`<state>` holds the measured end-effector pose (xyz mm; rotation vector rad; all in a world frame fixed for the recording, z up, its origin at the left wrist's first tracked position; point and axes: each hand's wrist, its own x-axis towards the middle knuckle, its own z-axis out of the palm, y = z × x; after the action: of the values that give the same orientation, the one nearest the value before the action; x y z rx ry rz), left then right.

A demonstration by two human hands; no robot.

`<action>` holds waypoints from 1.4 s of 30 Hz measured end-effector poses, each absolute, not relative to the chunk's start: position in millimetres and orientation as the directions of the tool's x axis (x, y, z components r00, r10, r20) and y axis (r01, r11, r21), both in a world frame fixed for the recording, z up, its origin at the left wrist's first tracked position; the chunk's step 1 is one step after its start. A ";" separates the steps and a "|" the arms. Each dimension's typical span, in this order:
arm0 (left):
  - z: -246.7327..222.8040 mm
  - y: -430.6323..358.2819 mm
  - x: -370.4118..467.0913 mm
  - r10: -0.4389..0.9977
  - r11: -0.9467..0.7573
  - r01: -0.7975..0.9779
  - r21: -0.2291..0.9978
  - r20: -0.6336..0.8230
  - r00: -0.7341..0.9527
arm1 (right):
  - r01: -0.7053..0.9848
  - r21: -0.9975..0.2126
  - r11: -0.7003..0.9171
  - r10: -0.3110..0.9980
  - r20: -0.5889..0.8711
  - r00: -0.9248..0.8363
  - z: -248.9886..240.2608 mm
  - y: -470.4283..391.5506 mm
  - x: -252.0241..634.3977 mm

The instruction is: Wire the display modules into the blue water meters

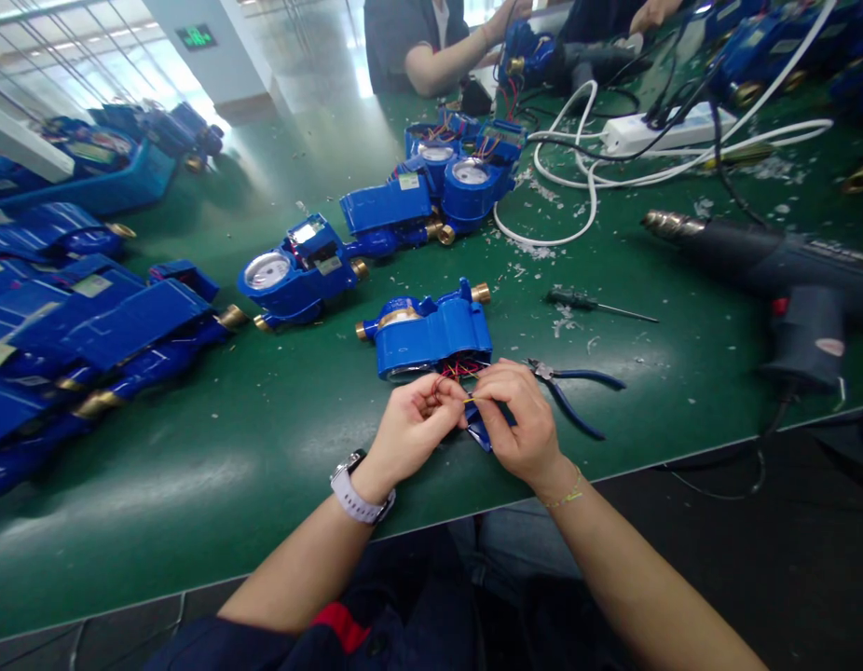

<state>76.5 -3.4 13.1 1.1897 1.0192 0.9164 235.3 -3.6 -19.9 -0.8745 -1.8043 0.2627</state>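
A blue water meter (pixel 431 340) with brass ends lies on its side in front of me. Thin red and yellow wires (pixel 460 369) come out of its near side. My left hand (pixel 424 410) pinches some of these wires between thumb and fingers. Close beside it, my right hand (pixel 516 415) is closed on a thin yellow wire (pixel 472 400), and the fingertips of both hands nearly meet. Below the wires, partly hidden by my hands, is a small blue part (pixel 479 435). Cutting pliers (pixel 578 377) with blue handles lie just right of my right hand.
A screwdriver (pixel 599 305) and a heat gun (pixel 760 270) lie to the right. More blue meters (pixel 306 270) stand beyond and are heaped at left (pixel 110 317). A power strip (pixel 669 129) with white cable lies at the back. Across the table, a person's arm (pixel 452 61) shows.
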 end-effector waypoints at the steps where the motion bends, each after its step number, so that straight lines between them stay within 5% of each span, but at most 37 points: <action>1: 12.7 -3.6 76.7 0.950 0.152 -0.030 0.988 -0.138 0.281 | 0.440 -0.555 0.706 0.672 0.721 -0.169 -19.3 -4.0 235.4; 18: 8.9 -1.7 77.0 0.937 0.274 -0.098 0.957 -0.243 0.250 | 0.453 -0.535 0.713 0.657 0.735 -0.168 -14.3 -4.0 236.5; 42: 5.2 1.4 75.2 0.932 0.258 -0.128 0.957 -0.212 0.296 | 0.447 -0.528 0.722 0.648 0.743 -0.170 -13.5 -3.3 235.5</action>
<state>75.2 1.4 5.2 1.0373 0.9902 0.9059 235.5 -3.3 -13.5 -0.8594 -1.8085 0.2246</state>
